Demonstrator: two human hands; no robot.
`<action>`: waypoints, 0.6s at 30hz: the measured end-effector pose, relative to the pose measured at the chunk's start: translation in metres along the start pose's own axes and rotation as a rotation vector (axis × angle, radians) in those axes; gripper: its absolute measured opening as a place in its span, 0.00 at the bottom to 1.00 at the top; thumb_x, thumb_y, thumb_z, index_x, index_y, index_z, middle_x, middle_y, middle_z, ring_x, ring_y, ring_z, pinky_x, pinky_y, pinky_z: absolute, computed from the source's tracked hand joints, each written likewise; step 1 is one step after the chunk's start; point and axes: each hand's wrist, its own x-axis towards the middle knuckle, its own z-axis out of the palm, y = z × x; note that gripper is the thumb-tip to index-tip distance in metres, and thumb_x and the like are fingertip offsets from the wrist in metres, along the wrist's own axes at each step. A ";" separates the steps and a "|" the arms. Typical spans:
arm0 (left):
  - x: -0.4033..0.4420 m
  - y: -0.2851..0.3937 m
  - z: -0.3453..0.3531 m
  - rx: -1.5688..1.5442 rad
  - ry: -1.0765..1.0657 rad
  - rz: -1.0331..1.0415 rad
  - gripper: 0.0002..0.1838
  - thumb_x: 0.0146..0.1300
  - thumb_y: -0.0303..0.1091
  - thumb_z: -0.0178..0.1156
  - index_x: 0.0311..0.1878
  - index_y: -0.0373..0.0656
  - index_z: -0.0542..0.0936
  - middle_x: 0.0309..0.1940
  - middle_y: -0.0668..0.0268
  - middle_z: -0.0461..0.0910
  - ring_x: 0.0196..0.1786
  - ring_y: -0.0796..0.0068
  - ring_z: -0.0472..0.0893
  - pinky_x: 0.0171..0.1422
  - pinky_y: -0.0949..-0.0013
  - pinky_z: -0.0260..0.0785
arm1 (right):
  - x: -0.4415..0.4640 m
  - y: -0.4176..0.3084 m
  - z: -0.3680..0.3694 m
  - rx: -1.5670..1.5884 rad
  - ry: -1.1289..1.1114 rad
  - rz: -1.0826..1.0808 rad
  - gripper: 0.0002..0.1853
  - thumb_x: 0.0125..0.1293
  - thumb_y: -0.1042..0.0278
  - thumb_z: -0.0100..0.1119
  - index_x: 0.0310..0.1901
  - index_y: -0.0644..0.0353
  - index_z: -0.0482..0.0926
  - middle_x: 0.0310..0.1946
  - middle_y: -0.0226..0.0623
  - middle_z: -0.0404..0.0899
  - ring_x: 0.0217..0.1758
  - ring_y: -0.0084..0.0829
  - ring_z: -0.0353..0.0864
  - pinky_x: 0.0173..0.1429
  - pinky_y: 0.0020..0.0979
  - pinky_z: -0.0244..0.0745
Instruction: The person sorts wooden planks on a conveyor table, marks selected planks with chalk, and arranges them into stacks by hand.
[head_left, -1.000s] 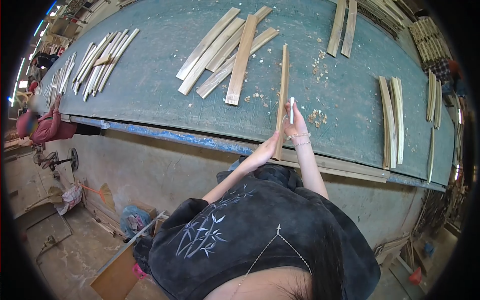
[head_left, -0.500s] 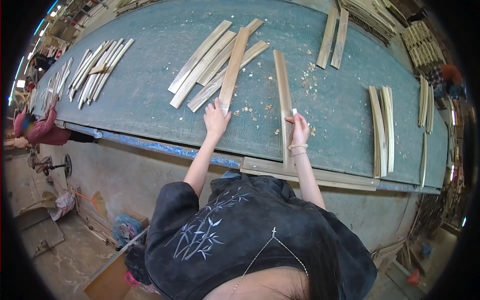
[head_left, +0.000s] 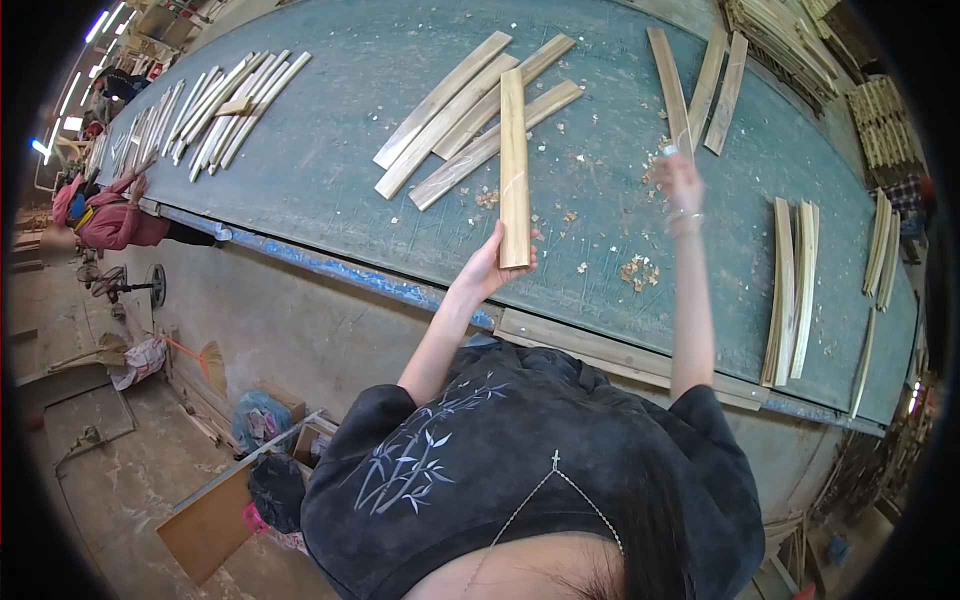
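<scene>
My left hand (head_left: 486, 264) is closed around the near end of a pale wooden slat (head_left: 513, 150), tilted up from the table with its far part over other slats. Beneath and left of it lies a loose fan of slats (head_left: 445, 120). My right hand (head_left: 681, 188) is stretched forward and smeared by motion. A small white object (head_left: 669, 150) shows at its fingertips; its kind is unclear. Just beyond is the near end of a darker slat (head_left: 668, 75); whether the hand touches it, I cannot tell.
The green table (head_left: 350, 230) bears wood shavings (head_left: 640, 272). Slat bundles lie at right (head_left: 793, 290) and left (head_left: 235, 110), with two slats (head_left: 727, 95) at the far right. Another person in pink (head_left: 110, 215) works at the left edge. A fan (head_left: 157, 285) stands below.
The darker slat has gone from near my right hand to the far right, beside two others. My left hand has raised a slat's near end. My right hand has moved forward and right.
</scene>
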 end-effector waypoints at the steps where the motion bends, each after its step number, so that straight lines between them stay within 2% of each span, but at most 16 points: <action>1: 0.002 -0.007 -0.009 -0.296 -0.134 -0.085 0.29 0.63 0.53 0.33 0.52 0.34 0.64 0.26 0.65 0.69 0.28 0.75 0.71 0.35 0.73 0.69 | -0.021 0.015 0.013 0.200 -0.138 0.139 0.09 0.58 0.63 0.54 0.37 0.57 0.72 0.29 0.36 0.79 0.30 0.28 0.78 0.31 0.24 0.72; 2: 0.004 -0.013 -0.017 -0.591 -0.266 -0.167 0.29 0.64 0.53 0.32 0.50 0.34 0.65 0.20 0.68 0.66 0.22 0.78 0.68 0.31 0.75 0.67 | -0.052 0.006 0.032 0.189 -0.175 0.267 0.09 0.58 0.63 0.54 0.38 0.56 0.72 0.32 0.38 0.78 0.31 0.31 0.79 0.33 0.26 0.74; 3: 0.005 -0.019 -0.023 -0.593 -0.265 -0.166 0.29 0.64 0.53 0.32 0.50 0.34 0.65 0.20 0.68 0.66 0.22 0.78 0.68 0.31 0.75 0.67 | -0.076 0.004 0.047 0.170 -0.258 0.308 0.11 0.59 0.63 0.53 0.40 0.57 0.72 0.33 0.39 0.78 0.32 0.30 0.79 0.35 0.26 0.74; 5: 0.006 -0.028 -0.030 -0.908 -0.498 -0.147 0.24 0.66 0.48 0.33 0.43 0.35 0.68 0.14 0.73 0.58 0.14 0.81 0.57 0.27 0.78 0.61 | -0.102 0.017 0.065 0.188 -0.339 0.376 0.12 0.60 0.61 0.51 0.42 0.57 0.71 0.34 0.39 0.78 0.33 0.30 0.79 0.36 0.26 0.74; 6: 0.004 -0.030 -0.029 -0.908 -0.496 -0.149 0.24 0.66 0.48 0.33 0.43 0.35 0.68 0.14 0.73 0.58 0.14 0.81 0.57 0.27 0.78 0.61 | -0.112 0.015 0.073 0.189 -0.337 0.377 0.12 0.60 0.61 0.51 0.42 0.57 0.71 0.34 0.39 0.78 0.33 0.30 0.79 0.36 0.26 0.74; 8: 0.001 -0.033 -0.025 -0.293 0.011 0.002 0.22 0.66 0.47 0.32 0.40 0.38 0.69 0.12 0.70 0.62 0.12 0.79 0.61 0.24 0.78 0.63 | -0.130 0.008 0.088 0.201 -0.331 0.372 0.12 0.61 0.61 0.50 0.43 0.57 0.70 0.35 0.39 0.78 0.35 0.29 0.79 0.37 0.26 0.74; 9: -0.004 -0.032 -0.012 -0.287 0.005 -0.006 0.22 0.66 0.47 0.32 0.40 0.38 0.69 0.12 0.70 0.62 0.12 0.79 0.61 0.24 0.78 0.63 | -0.136 0.008 0.093 0.204 -0.320 0.368 0.12 0.61 0.61 0.50 0.43 0.57 0.70 0.35 0.39 0.78 0.35 0.29 0.79 0.37 0.26 0.74; 11: -0.013 -0.027 0.021 0.441 0.344 0.064 0.19 0.64 0.45 0.38 0.37 0.39 0.72 0.17 0.63 0.72 0.17 0.76 0.71 0.25 0.73 0.66 | -0.145 0.007 0.104 0.266 -0.341 0.455 0.13 0.61 0.61 0.50 0.44 0.58 0.69 0.36 0.40 0.78 0.35 0.30 0.78 0.38 0.27 0.74; 12: -0.013 -0.024 0.017 0.448 0.332 0.062 0.19 0.64 0.45 0.38 0.37 0.39 0.72 0.17 0.63 0.72 0.17 0.76 0.71 0.25 0.73 0.66 | -0.153 0.006 0.110 0.334 -0.354 0.484 0.12 0.61 0.61 0.50 0.41 0.59 0.70 0.34 0.39 0.78 0.34 0.28 0.78 0.37 0.26 0.73; 14: -0.013 -0.013 0.002 1.171 0.093 -0.104 0.20 0.62 0.46 0.41 0.34 0.39 0.75 0.22 0.60 0.77 0.23 0.74 0.77 0.28 0.70 0.69 | -0.152 0.050 0.115 0.244 -0.350 0.388 0.12 0.60 0.61 0.50 0.38 0.61 0.72 0.31 0.38 0.79 0.33 0.25 0.77 0.36 0.25 0.72; 15: -0.012 -0.004 -0.006 1.269 0.086 -0.054 0.21 0.61 0.48 0.44 0.33 0.37 0.76 0.20 0.62 0.77 0.24 0.76 0.77 0.31 0.71 0.69 | -0.155 0.049 0.116 0.268 -0.253 0.465 0.11 0.60 0.62 0.50 0.37 0.62 0.73 0.30 0.38 0.79 0.33 0.24 0.77 0.35 0.25 0.72; 16: -0.007 0.005 -0.024 1.298 0.112 0.015 0.20 0.60 0.47 0.45 0.35 0.39 0.77 0.23 0.61 0.78 0.28 0.69 0.78 0.34 0.68 0.69 | -0.160 0.048 0.116 0.295 -0.156 0.541 0.11 0.60 0.63 0.51 0.36 0.62 0.73 0.28 0.37 0.79 0.32 0.23 0.76 0.34 0.24 0.71; 17: -0.011 0.023 -0.023 1.508 0.197 0.253 0.17 0.60 0.43 0.48 0.36 0.37 0.75 0.24 0.60 0.77 0.29 0.69 0.77 0.35 0.68 0.68 | -0.161 0.060 0.115 0.200 -0.071 0.357 0.10 0.60 0.63 0.50 0.35 0.62 0.74 0.26 0.37 0.79 0.31 0.22 0.76 0.33 0.24 0.71; 18: -0.011 0.039 -0.027 1.691 0.349 0.426 0.16 0.58 0.42 0.50 0.37 0.37 0.75 0.26 0.58 0.77 0.31 0.62 0.77 0.38 0.65 0.68 | -0.161 0.058 0.110 0.200 -0.054 0.346 0.10 0.60 0.63 0.50 0.35 0.62 0.74 0.26 0.37 0.79 0.31 0.22 0.76 0.33 0.24 0.71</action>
